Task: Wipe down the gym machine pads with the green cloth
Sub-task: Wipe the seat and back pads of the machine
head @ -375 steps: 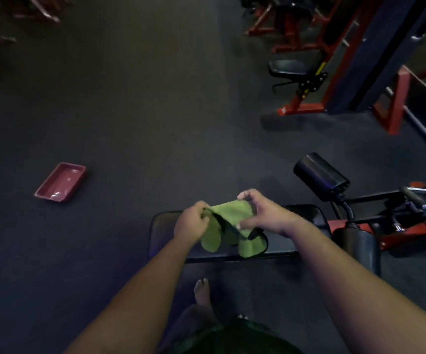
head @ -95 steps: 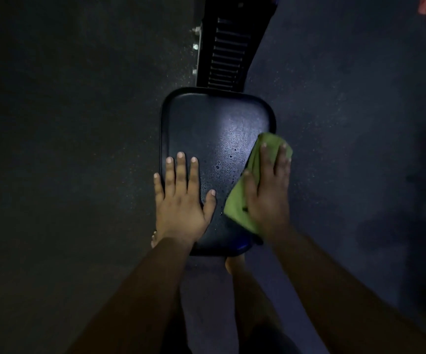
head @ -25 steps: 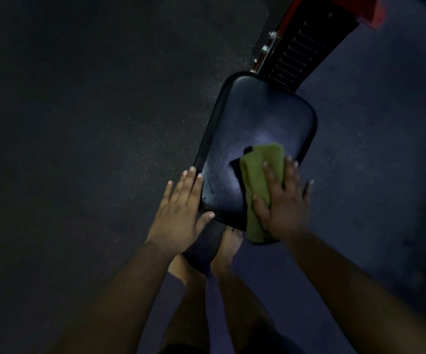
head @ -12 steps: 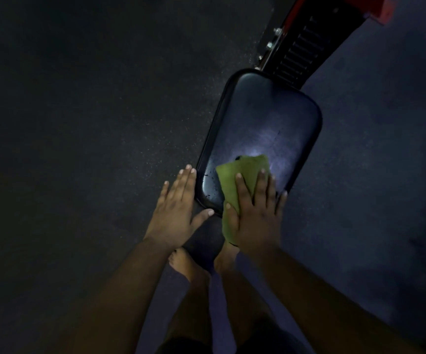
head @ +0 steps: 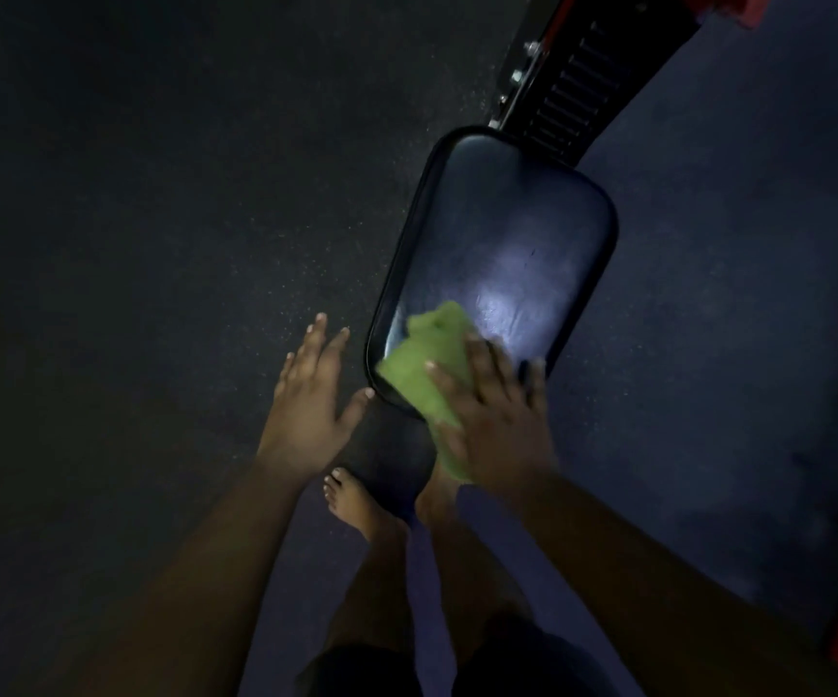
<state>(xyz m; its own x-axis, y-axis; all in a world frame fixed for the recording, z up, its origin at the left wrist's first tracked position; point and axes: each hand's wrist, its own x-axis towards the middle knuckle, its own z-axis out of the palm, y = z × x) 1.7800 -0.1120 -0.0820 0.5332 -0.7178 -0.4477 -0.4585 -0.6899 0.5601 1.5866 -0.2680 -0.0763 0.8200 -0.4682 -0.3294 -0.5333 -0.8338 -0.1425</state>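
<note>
The right grip (head: 494, 425), fingers spread flat on the green cloth (head: 424, 374), has slid it to the pad (head: 502, 244)'s lower-left corner; the left hand (head: 308, 394), open, is off the pad. This pad looks nearly done.

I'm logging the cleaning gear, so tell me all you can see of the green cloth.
The green cloth is a soft, fuzzy-looking rag, bunched and blurred. It lies on the near left corner of the dark padded seat, its near end hanging over the edge. The right hand presses flat on it; the left hand stays clear.
</note>
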